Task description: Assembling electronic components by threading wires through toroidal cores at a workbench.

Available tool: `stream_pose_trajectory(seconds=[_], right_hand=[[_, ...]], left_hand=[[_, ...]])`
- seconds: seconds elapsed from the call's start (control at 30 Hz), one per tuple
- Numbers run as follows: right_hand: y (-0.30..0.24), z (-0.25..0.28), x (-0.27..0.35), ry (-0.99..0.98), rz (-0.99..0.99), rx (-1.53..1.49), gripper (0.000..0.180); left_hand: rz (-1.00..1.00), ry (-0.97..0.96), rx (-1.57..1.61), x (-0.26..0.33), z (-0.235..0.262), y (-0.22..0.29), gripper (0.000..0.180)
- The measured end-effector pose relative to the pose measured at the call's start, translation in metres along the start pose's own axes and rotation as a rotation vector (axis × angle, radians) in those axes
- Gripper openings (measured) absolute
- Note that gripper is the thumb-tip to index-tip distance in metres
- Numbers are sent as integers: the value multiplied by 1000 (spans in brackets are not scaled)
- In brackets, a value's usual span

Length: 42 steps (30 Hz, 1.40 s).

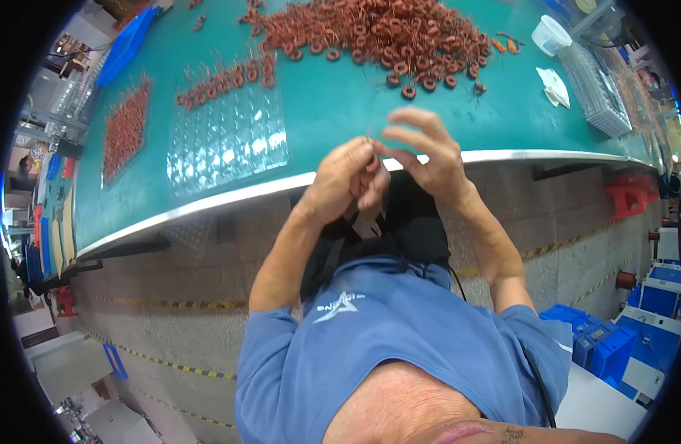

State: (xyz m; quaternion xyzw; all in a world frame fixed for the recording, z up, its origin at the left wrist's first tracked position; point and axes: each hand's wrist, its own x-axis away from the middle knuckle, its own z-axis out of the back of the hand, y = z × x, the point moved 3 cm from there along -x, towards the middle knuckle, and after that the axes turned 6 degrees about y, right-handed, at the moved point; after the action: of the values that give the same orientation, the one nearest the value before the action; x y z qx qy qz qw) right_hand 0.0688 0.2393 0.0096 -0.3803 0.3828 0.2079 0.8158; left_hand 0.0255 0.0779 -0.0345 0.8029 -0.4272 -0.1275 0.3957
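Note:
My left hand (pixel 343 176), at the table's front edge, is closed around a small reddish-brown ring coil (pixel 373 163), mostly hidden by the fingers. Close beside it is my right hand (pixel 431 154), fingers stretched apart and thumb reaching to the coil's top. Whether the right fingertips touch a thin wire is too small to make out. Beyond both hands lies a large heap of similar ring coils (pixel 385 33) with wire ends sticking out. To the left, a clear plastic tray (pixel 226 148) with rows of pockets has coils along its far rows.
A filled tray of coils (pixel 124 129) lies at the green table's (pixel 325 96) left. On the right are a white tub (pixel 551 35), a crumpled white piece (pixel 553 87) and stacked clear trays (pixel 595 89). Red stools (pixel 630 194) and blue crates (pixel 595 340) stand beyond the table edge.

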Motion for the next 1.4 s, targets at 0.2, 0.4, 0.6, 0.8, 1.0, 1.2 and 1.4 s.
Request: stream_pose_trajectory(seconds=[0.2, 0.4, 0.6, 0.8, 1.0, 1.2, 1.4], right_hand=[[8, -7, 12, 53, -70, -23, 16], [10, -12, 30, 102, -592, -249, 19], [14, -21, 39, -26, -835, -461, 18], [9, -17, 27, -76, -478, -143, 12], [-48, -29, 12, -69, 291, 305, 13], [1, -24, 26, 11, -564, -235, 16], [6, -31, 40, 89, -807, -411, 22]], left_hand=[[-25, 173, -223, 7, -10, -14, 36], [-245, 155, -716, 12, -10, -18, 20], [-266, 195, -599, 16, -10, -19, 27], [-153, 195, -294, 25, -6, -15, 34], [-213, 384, -295, 15, 17, -27, 27], [-393, 400, -163, 28, -1, -20, 23], [-418, 298, -375, 34, -6, -3, 29]])
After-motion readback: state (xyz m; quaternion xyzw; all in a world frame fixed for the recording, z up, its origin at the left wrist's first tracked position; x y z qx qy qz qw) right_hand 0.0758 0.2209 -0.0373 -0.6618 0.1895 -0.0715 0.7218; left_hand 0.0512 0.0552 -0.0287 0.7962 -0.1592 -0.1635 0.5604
